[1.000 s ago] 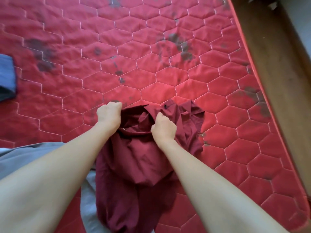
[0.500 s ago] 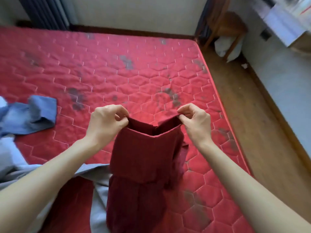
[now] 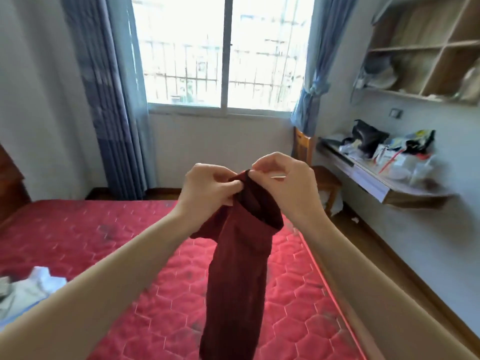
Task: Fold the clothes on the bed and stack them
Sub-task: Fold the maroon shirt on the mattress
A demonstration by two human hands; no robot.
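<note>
Nearest, both forearms reach up from the lower corners. The left hand (image 3: 207,185) and the right hand (image 3: 285,183) are raised close together at centre frame, each pinching the top edge of a dark red garment (image 3: 239,268) between thumb and curled fingers. The garment hangs straight down in a narrow bunched column above the bed, its lower end running out of frame at 6 o'clock.

Beneath lies a red quilted mattress (image 3: 117,255) with hexagon stitching and dark smudges. At 8 o'clock, pale crumpled clothes (image 3: 31,289) lie on it.

Along the mattress's 3 o'clock side runs a wooden floor (image 3: 405,289). Further off at 2 o'clock, a cluttered wall-mounted desk (image 3: 384,183) stands under open wooden shelves (image 3: 426,48), with a wooden chair (image 3: 319,178) at its window end. At 12 o'clock, a bright barred window (image 3: 223,53) is flanked by blue curtains (image 3: 111,100).
</note>
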